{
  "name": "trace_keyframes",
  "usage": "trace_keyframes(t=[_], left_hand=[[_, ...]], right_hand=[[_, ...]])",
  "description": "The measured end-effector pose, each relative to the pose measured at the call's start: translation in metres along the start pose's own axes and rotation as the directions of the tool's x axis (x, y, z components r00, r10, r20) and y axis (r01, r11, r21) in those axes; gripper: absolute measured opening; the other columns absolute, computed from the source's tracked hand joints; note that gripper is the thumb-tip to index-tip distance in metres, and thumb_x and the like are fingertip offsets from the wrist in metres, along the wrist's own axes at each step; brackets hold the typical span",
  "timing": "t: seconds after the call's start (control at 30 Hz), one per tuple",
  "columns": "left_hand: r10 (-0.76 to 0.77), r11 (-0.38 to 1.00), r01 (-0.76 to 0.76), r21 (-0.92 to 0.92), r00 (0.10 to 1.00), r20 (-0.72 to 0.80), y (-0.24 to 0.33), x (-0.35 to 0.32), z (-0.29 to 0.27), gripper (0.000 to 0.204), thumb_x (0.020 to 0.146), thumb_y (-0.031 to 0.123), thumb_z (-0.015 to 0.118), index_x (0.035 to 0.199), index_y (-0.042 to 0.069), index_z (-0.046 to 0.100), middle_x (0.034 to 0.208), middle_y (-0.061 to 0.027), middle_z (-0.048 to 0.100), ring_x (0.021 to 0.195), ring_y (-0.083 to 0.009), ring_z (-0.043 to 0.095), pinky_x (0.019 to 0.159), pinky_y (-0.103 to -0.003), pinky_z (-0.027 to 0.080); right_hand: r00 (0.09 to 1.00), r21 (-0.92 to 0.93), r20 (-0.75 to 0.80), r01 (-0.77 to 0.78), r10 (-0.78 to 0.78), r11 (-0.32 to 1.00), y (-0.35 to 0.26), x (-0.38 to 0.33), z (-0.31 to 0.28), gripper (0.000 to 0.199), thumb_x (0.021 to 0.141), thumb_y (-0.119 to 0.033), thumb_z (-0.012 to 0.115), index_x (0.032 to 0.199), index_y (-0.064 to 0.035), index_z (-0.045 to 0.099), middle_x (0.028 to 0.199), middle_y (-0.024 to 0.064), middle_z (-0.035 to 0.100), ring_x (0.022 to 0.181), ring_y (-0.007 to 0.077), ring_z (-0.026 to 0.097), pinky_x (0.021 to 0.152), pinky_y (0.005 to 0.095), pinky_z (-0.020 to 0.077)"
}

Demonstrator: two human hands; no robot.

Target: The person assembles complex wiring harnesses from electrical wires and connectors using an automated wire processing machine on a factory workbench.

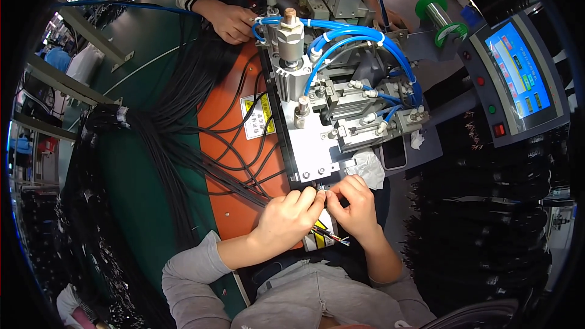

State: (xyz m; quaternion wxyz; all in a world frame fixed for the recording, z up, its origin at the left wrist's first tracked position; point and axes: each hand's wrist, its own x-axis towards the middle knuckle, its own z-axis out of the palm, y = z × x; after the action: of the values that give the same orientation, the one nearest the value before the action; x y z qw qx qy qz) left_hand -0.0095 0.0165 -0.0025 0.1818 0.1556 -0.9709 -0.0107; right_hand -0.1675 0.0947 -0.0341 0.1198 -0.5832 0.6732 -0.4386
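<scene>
A green desk (137, 183) spreads under the left side of the work, with an orange board (222, 213) on it. Along the board stands a pneumatic machine (304, 146), its narrow front end facing the wearer, presumably so both hands can reach it. Long black cables (183, 100) fan across desk and board, gathered by a tie at the far left, which likely keeps them orderly. A touchscreen panel (518, 76) angles inward at the right, probably for easy reading. Blue air hoses (359, 29) arch above the machine, bundled with white ties, seemingly to keep them clear.

The left hand (288, 216) and right hand (355, 207) meet just before the machine's front end, fingertips pinched narrowly around a tiny pale piece (322, 189), perhaps for fine control; its kind is too small to tell. Below the left hand, coloured wire ends (341, 239) poke out, splayed.
</scene>
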Motion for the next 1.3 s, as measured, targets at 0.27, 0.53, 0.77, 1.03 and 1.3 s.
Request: trace_keyframes(t=[0.27,0.53,0.77,1.03,1.3], left_hand=[[0.015,1.0,-0.015,0.009,1.0,0.0,-0.003,0.001,-0.002,0.03,0.073,0.012,0.061,0.102,0.003,0.065,0.077,0.0003,0.047,0.064,-0.01,0.05,0.049,-0.022,0.042],[0.042,0.999,-0.042,-0.007,0.997,-0.059,-0.007,0.004,0.004,0.029,0.073,0.012,0.062,0.1,0.004,0.066,0.074,0.0006,0.047,0.064,-0.0098,0.053,0.049,-0.023,0.042],[0.016,0.998,-0.025,-0.066,0.991,-0.132,-0.012,0.002,0.013,0.019,0.074,0.011,0.064,0.092,0.006,0.066,0.072,-0.0004,0.049,0.061,-0.0116,0.055,0.049,-0.025,0.042],[0.001,0.991,-0.016,-0.133,0.993,-0.115,-0.018,0.002,0.008,0.02,0.074,0.011,0.063,0.094,0.007,0.065,0.078,0.0004,0.054,0.064,-0.0114,0.056,0.053,-0.025,0.045],[0.001,1.0,0.001,-0.03,0.998,0.065,-0.014,-0.004,-0.012,0.02,0.076,0.01,0.062,0.094,0.003,0.064,0.075,-0.0021,0.051,0.063,-0.0113,0.059,0.054,-0.025,0.047]], right_hand=[[0.989,0.035,-0.122,0.088,-0.083,0.995,0.004,0.006,0.008,0.006,0.073,-0.002,0.068,0.075,-0.0035,0.063,0.073,0.0066,0.059,0.071,0.0249,0.056,0.065,0.0347,0.0451],[0.989,0.11,-0.143,-0.02,0.036,0.994,0.011,0.002,0.016,0.007,0.072,-0.001,0.066,0.071,-0.003,0.059,0.071,0.0081,0.056,0.069,0.0256,0.053,0.063,0.0349,0.0428],[0.956,0.296,0.001,-0.282,0.294,0.913,0.016,-0.002,0.022,0.009,0.078,-0.004,0.064,0.077,0.0031,0.058,0.073,0.0123,0.058,0.067,0.0263,0.057,0.061,0.0331,0.0455],[0.965,-0.012,-0.226,0.137,-0.136,0.99,0.003,0.007,0.015,0.011,0.068,0.001,0.069,0.078,-0.0019,0.064,0.079,0.0092,0.064,0.076,0.0264,0.062,0.069,0.0347,0.0503],[0.95,0.368,-0.069,-0.259,0.304,0.893,0.009,0.002,0.012,0.009,0.074,0.0,0.069,0.08,-0.0005,0.064,0.076,0.0086,0.064,0.073,0.021,0.063,0.066,0.0295,0.0487]])
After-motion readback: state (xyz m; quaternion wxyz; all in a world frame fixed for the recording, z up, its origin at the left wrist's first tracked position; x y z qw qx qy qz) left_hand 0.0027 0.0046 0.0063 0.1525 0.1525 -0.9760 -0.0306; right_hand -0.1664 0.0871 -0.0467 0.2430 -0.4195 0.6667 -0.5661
